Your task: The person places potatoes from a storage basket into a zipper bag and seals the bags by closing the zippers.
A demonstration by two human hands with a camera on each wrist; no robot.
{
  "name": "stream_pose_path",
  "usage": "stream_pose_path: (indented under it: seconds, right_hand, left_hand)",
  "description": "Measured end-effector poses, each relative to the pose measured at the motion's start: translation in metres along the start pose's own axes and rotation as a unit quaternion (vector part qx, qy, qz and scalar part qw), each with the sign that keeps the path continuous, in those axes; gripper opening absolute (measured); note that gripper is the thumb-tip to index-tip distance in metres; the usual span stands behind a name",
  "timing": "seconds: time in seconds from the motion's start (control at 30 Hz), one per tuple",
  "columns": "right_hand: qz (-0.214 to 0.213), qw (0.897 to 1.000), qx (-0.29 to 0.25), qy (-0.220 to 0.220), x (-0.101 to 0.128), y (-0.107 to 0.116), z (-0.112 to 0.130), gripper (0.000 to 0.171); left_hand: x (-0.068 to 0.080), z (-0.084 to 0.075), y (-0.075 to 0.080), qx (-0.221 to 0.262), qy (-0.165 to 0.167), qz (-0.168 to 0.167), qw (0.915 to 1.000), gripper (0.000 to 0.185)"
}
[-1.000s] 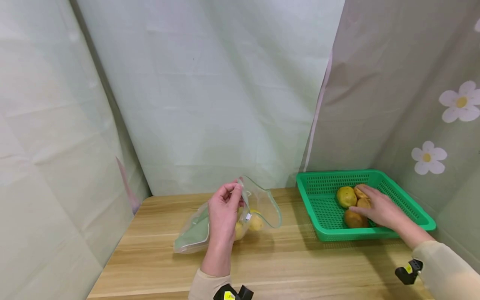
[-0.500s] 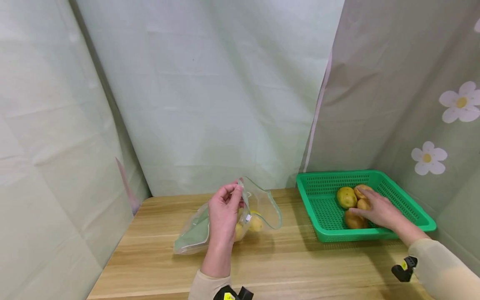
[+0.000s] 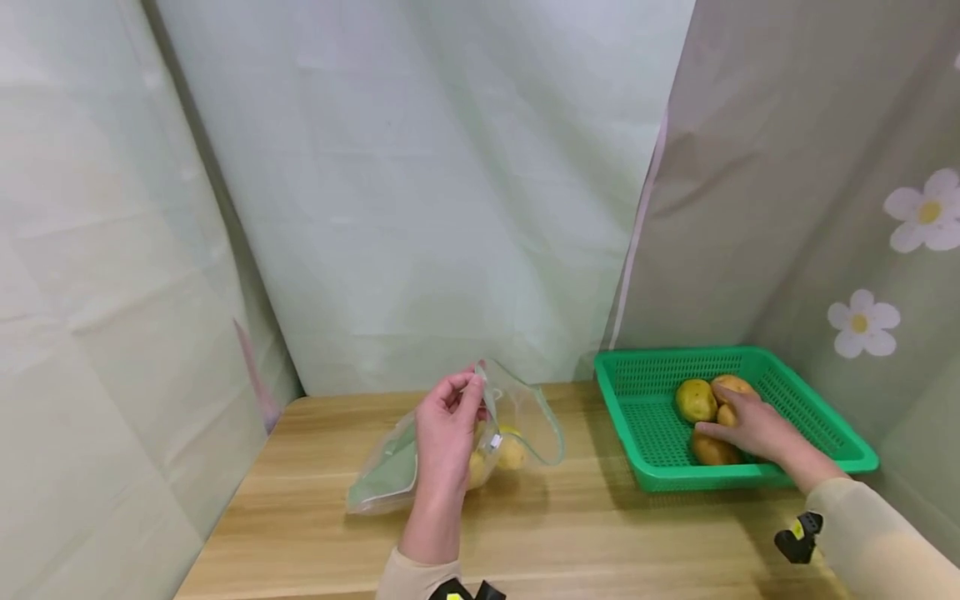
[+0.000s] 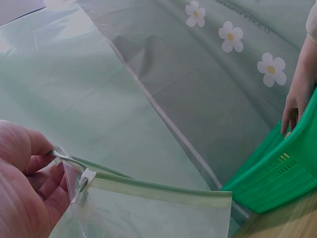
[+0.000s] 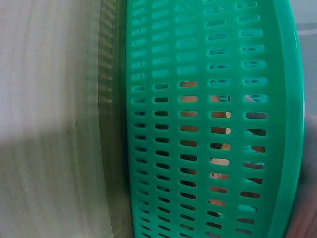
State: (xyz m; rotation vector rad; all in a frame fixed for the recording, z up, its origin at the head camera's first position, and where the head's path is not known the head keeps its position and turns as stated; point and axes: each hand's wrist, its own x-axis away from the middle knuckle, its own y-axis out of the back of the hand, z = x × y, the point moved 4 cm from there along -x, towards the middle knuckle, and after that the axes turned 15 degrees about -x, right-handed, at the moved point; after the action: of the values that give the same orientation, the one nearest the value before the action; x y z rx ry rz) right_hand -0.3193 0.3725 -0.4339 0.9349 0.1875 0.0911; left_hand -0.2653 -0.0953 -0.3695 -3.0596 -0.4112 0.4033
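Note:
My left hand (image 3: 447, 427) pinches the raised rim of a clear zip bag (image 3: 390, 467) that lies on the wooden table (image 3: 600, 533); yellow potatoes (image 3: 512, 452) show inside it. In the left wrist view my left hand (image 4: 25, 183) holds the green zip edge of the bag (image 4: 158, 188) beside its white slider. My right hand (image 3: 750, 427) is inside the green basket (image 3: 825, 417), fingers curved over the front potato (image 3: 711, 451). Two more potatoes (image 3: 694, 400) lie behind it. The right wrist view shows only the basket's perforated wall (image 5: 198, 124).
Pale green curtains close the back and left (image 3: 412, 208). A grey flowered curtain (image 3: 825, 208) hangs right behind the basket. Bare wooden tabletop lies between bag and basket and along the front edge.
My right hand has drawn slightly back toward me over the front potato. The head view has tipped a little. My left hand still holds the bag rim in place.

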Motion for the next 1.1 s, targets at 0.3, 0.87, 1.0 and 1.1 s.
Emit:
stream_pose_path:
  seconds: [0.3, 0.87, 1.0, 1.1]
  right_hand:
    - [0.007, 1.0, 0.012, -0.014, -0.007, -0.004, -0.001, 0.095]
    - [0.001, 0.999, 0.003, -0.043, -0.023, -0.013, 0.001, 0.089]
    - [0.004, 0.998, 0.011, -0.06, -0.024, -0.014, 0.002, 0.089]
    - [0.0, 0.998, 0.025, -0.058, -0.026, -0.014, 0.003, 0.086]
  left_hand:
    - [0.0, 0.0, 0.001, -0.002, 0.002, -0.003, 1.0, 0.014]
    - [0.001, 0.0, 0.002, -0.004, 0.002, 0.0, 1.0, 0.014]
    - [0.0, 0.0, 0.002, -0.001, 0.004, 0.001, 1.0, 0.012]
    - [0.001, -0.001, 0.002, -0.003, 0.006, 0.0, 1.0, 0.012]
